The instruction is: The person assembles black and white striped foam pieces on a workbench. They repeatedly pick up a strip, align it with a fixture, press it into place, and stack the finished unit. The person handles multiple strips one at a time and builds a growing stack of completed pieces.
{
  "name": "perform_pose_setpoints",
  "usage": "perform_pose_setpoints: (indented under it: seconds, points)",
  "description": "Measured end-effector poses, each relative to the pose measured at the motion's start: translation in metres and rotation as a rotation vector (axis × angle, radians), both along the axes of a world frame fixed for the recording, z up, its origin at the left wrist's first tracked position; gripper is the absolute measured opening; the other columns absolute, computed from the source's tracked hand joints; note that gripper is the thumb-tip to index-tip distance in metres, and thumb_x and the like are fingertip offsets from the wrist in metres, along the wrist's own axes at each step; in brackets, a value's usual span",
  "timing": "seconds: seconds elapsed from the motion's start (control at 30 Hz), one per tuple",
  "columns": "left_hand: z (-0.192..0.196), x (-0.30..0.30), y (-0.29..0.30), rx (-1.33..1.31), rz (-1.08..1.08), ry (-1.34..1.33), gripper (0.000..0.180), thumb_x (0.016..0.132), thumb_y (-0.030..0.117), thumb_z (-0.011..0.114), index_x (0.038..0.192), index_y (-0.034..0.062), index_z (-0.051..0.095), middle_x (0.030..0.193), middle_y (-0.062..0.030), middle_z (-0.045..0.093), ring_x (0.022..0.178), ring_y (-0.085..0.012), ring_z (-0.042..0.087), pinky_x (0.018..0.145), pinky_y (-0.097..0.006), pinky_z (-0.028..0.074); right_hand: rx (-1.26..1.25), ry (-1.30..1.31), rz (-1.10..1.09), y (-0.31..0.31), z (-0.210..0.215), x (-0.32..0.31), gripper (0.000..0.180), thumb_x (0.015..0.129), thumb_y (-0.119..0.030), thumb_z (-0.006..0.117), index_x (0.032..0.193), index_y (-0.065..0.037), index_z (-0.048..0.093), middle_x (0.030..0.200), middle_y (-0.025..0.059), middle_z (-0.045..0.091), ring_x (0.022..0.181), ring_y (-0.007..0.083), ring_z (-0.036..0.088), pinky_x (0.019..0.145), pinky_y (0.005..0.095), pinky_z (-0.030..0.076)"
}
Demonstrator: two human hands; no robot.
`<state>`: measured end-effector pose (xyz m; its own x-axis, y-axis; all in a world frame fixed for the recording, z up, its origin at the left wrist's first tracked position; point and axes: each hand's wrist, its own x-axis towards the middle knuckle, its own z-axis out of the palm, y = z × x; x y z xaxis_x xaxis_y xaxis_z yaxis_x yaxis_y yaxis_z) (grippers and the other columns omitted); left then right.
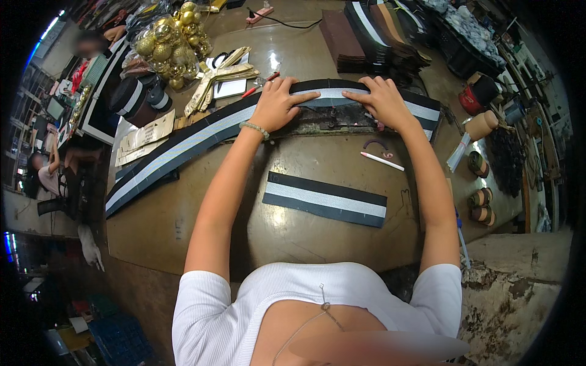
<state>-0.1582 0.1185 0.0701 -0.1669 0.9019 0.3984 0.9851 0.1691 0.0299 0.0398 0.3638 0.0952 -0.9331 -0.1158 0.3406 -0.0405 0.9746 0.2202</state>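
head view: left hand [274, 108] partly hides long striped strip [201, 136].

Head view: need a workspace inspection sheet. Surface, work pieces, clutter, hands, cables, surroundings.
Surface: brown table, glossy, some scribbled marks.
Work pieces: long striped strip curving across the table; short striped strip lying flat, nearer the person.
Clutter: gold balls in clear wrap, far left; white pencil right of centre; stacked dark strips at the far side.
Hands: left hand and right hand on the long striped strip, index fingers pointing inward; grip unclear.
Cables: black cord at the far side, apart from both hands.
Surroundings: another person at left.
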Motion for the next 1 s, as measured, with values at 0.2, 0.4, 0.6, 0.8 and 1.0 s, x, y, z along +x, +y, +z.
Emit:
perform_pose_setpoints:
  seconds: [0.2, 0.4, 0.6, 0.8, 1.0]
  points:
    - [-0.002, 0.001, 0.001, -0.001, 0.004, 0.044, 0.061, 0.084, 0.017, 0.069, 0.137, 0.0452, 0.058, 0.123, -0.0094, 0.055, 0.114, -0.0272, 0.05, 0.095, -0.04, 0.038, -0.013, -0.006, -0.014, -0.001, -0.001, 0.0, 0.062, 0.084, -0.008, 0.068, 0.136, -0.042, 0.061, 0.128, 0.0068, 0.057, 0.108, 0.0249, 0.054, 0.09, 0.0374, 0.04]
    - [-0.012, 0.002, 0.001, 0.009, 0.005, 0.074, 0.063, 0.083, 0.017, 0.07, 0.138, 0.0455, 0.057, 0.124, -0.0097, 0.055, 0.114, -0.0273, 0.05, 0.095, -0.041, 0.039, -0.013, -0.028, -0.03, -0.001, -0.005, 0.001, 0.054, 0.089, -0.011, 0.065, 0.133, -0.042, 0.063, 0.128, 0.0067, 0.059, 0.111, 0.025, 0.054, 0.094, 0.0392, 0.04]
    - [-0.018, -0.001, 0.001, 0.009, -0.008, 0.064, 0.073, 0.08, 0.013, 0.074, 0.141, 0.0478, 0.054, 0.127, -0.0109, 0.053, 0.117, -0.0295, 0.048, 0.093, -0.041, 0.039, 0.019, 0.001, -0.02, -0.002, -0.012, 0.002, 0.06, 0.088, -0.004, 0.059, 0.134, -0.043, 0.062, 0.128, 0.0073, 0.059, 0.112, 0.0247, 0.054, 0.094, 0.0387, 0.04]
    - [-0.021, -0.004, 0.004, 0.051, -0.023, 0.099, 0.065, 0.085, 0.018, 0.066, 0.141, 0.0479, 0.054, 0.13, -0.0123, 0.053, 0.115, -0.0304, 0.052, 0.094, -0.042, 0.04, 0.092, -0.009, -0.04, 0.0, -0.018, 0.004, 0.069, 0.084, 0.003, 0.056, 0.135, -0.043, 0.061, 0.13, 0.0066, 0.058, 0.112, 0.0235, 0.054, 0.094, 0.0381, 0.04]
    - [-0.016, 0.002, 0.002, -0.052, 0.047, 0.163, 0.063, 0.085, 0.018, 0.065, 0.139, 0.0487, 0.055, 0.132, -0.0146, 0.051, 0.118, -0.032, 0.051, 0.099, -0.044, 0.04, 0.131, 0.003, -0.019, 0.0, -0.019, 0.006, 0.07, 0.084, 0.002, 0.056, 0.137, -0.044, 0.06, 0.131, 0.0057, 0.057, 0.112, 0.0222, 0.054, 0.094, 0.0378, 0.039]
